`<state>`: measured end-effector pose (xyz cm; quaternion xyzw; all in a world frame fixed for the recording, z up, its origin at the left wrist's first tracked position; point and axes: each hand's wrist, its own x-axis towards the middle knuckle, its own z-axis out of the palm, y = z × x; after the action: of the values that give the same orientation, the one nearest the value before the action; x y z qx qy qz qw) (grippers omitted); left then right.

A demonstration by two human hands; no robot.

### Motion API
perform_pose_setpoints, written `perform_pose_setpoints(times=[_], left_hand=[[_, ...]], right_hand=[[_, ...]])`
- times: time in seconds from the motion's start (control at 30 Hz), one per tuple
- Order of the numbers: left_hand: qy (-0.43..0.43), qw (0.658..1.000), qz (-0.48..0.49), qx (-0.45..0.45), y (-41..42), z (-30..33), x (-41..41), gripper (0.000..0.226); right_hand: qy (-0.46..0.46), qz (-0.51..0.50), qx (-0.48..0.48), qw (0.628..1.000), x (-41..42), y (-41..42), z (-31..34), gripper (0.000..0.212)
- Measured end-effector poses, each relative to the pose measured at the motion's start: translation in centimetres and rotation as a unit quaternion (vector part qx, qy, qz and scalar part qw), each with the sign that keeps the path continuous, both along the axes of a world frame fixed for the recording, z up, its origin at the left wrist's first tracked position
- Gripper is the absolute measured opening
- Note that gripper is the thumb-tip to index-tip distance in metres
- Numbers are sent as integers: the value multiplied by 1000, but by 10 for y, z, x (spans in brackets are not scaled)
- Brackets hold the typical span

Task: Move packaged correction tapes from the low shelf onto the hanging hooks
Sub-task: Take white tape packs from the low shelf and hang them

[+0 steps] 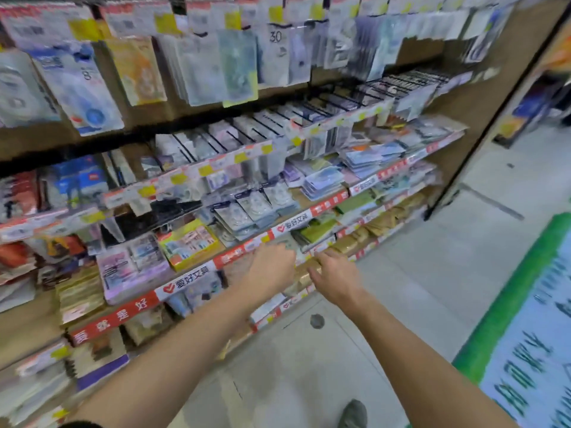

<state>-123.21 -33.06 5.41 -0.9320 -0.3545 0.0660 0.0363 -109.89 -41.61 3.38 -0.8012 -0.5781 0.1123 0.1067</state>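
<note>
Both arms are reaching toward the low shelf (247, 251), where packaged correction tapes (256, 208) are lying in stacks. Left hand (272, 264) and right hand (335, 273): fingers blurred, grip impossible to tell. A hurried grab is risking toppling neighbouring packs.

Both forearms are bare to the elbow, no watch or rings showing. A dark sleeve (78, 424) edge peeks at the left arm. One dark grey shoe (353, 413) shows on the floor.
</note>
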Motion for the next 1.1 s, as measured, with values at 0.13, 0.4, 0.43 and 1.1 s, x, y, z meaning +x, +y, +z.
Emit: perform_pose_setpoints(times=[0.13,0.4,0.43,1.1], left_hand=[[-4,1000,-29,10,9,-3,97,24],[-13,998,-62,20,16,0,279,36],[-15,997,-68,19,17,1,300,36],[-25,977,-207,-34,88,-23,699,14]], right_hand=[[-1,-46,-11,999,95,-1,-5,36],[-19,-71,-23,997,272,1,3,30],[-22,-79,-17,996,292,-1,5,31],[-6,-198,-69,978,647,25,-29,43]])
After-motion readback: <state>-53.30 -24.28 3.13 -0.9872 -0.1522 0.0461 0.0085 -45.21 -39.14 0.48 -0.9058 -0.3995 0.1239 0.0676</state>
